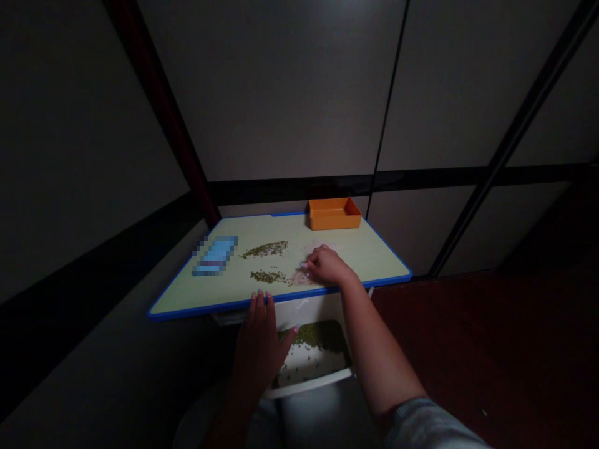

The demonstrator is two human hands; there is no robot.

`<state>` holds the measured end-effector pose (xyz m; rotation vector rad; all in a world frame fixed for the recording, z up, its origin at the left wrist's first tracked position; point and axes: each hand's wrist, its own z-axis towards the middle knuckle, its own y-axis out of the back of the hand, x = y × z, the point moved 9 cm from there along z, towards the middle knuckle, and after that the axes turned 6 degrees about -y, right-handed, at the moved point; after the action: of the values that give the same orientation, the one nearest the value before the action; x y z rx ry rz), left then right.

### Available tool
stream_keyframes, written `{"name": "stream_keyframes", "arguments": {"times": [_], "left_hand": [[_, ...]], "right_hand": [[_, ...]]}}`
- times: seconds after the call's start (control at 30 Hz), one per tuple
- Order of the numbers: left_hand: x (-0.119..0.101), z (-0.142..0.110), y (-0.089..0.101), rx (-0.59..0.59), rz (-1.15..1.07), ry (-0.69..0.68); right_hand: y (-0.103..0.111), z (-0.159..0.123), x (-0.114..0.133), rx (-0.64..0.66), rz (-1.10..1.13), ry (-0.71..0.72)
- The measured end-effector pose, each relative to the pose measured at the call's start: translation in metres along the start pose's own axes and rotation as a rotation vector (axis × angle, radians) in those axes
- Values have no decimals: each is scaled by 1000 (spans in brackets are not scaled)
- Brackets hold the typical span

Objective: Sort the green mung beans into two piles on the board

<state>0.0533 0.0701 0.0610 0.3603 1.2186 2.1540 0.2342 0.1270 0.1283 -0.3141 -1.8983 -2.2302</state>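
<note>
Over the pale tabletop (224, 298) my right hand (325, 265) is closed, its fingers curled into a pinch; what they hold, if anything, is hidden. A faint pinkish patch (303, 279) shows on the table beside its fingertips. To its left lie two loose strips of small greenish grains, like mung beans: a farther strip (266, 249) and a nearer strip (269, 276). My left hand (259, 337) is open at the table's front edge, fingers stretched out and thumb spread. Below that edge is a white drawer-like bin (318, 379) holding many more green grains (322, 335), partly covered by my left thumb.
An orange open box (334, 218) stands at the table's back right. On the left side lies a flat blue item (216, 254), blurred out. A blue rim edges the table. Pale panels (281, 93) rise behind it, and dark red floor (482, 337) shows at right.
</note>
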Motion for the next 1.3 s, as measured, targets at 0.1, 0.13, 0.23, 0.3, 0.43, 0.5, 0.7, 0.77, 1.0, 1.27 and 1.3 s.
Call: {"name": "stream_keyframes", "arguments": {"times": [0.1,0.13,0.23,0.3,0.43,0.5,0.7,0.77,1.0,1.27,1.3], "left_hand": [[0,0,0,-1,-3,-2],[0,0,0,-2,-2,-1],[0,0,-1,-3,1,5],[0,0,-1,-4,5,7],[0,0,-1,5,12,11],[0,0,-2,13,16,14],[-1,0,0,29,20,16],[-1,0,0,32,19,14],[0,1,-2,32,23,10],[0,0,-2,27,27,2],[0,0,-1,26,27,3]], "right_hand": [[0,1,-6,-4,-56,-59],[0,2,-9,-3,-68,-80],[2,3,-20,-21,-90,-165],[4,2,-26,-35,-88,-213],[4,2,-22,-45,-47,-174],[4,3,-15,-54,-46,-141],[0,8,3,-70,-47,-99],[-2,9,9,-60,-30,-66],[-2,4,11,-44,30,35],[0,2,-7,-15,120,22],[-1,1,-7,-4,130,24]]}}
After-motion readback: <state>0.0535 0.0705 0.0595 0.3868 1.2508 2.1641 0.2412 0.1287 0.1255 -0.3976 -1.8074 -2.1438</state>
